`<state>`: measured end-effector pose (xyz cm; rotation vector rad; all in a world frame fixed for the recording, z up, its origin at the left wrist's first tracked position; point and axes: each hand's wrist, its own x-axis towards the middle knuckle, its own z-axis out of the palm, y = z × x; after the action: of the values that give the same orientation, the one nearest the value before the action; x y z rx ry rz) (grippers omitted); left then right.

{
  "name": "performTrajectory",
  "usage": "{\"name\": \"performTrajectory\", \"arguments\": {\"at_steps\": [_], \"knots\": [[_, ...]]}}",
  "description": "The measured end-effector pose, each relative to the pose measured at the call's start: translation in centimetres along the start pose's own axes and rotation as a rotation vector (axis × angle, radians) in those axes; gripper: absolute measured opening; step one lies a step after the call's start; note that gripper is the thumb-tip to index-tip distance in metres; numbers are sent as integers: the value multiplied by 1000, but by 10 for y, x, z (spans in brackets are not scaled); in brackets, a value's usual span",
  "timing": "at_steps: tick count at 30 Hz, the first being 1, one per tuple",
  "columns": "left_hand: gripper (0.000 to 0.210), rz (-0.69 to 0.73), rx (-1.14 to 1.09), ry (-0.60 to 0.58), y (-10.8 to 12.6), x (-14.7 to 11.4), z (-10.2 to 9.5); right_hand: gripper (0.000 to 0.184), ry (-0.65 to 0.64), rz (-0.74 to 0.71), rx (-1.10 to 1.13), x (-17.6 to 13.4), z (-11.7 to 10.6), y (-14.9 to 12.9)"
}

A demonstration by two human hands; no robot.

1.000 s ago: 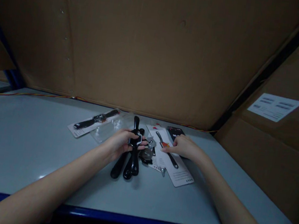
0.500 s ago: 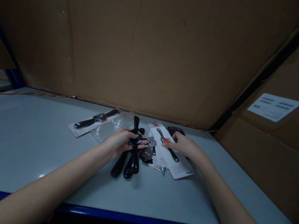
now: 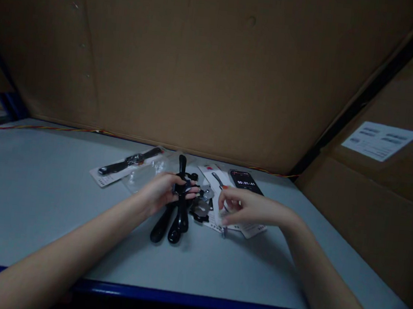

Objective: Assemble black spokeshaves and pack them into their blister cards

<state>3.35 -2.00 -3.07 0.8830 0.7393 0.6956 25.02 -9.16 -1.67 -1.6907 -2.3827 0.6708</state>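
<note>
My left hand (image 3: 162, 187) is closed around the middle of a black spokeshave (image 3: 182, 164), held with its long handles pointing away from and toward me. More black spokeshave handles (image 3: 160, 228) lie beneath it on the table. Just right of those fingers are flat metal blades (image 3: 204, 208) and small black parts. My right hand (image 3: 241, 207) hovers over printed cards (image 3: 211, 177), its fingers bent and apart with nothing visible between them. Below its fingertips a small wing-shaped metal screw (image 3: 224, 232) lies by the card edge, partly hidden.
Behind the right hand lies a phone (image 3: 244, 180) showing a timer. A packaged spokeshave (image 3: 128, 162) on a card and clear plastic packaging (image 3: 139, 179) are at the back left. A cardboard wall (image 3: 207, 76) rises behind the grey table (image 3: 55, 217); a labelled carton (image 3: 363, 205) stands right.
My right hand has let go of the printed card and moved down and left, toward the screw. More of the phone screen shows. My left hand still holds the spokeshave.
</note>
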Motion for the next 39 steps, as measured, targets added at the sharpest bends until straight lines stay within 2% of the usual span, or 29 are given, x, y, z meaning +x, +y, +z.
{"name": "performTrajectory", "arguments": {"at_steps": [2,9,22,32,39], "knots": [[20,-13,-18,-2,0,1,-1,38,-108,-14,11,-3,3,-4],[23,-14,-31,-15,-1,1,0,24,-182,69,41,1,13,-5],[22,19,4,-27,-3,0,1,13,-24,145,5,-3,19,-22],[21,15,60,-10,-4,-3,6,3,9,-104,-72,-5,27,-45],[19,16,53,14,-4,-3,7,10,102,-117,-146,-12,38,-61]]}}
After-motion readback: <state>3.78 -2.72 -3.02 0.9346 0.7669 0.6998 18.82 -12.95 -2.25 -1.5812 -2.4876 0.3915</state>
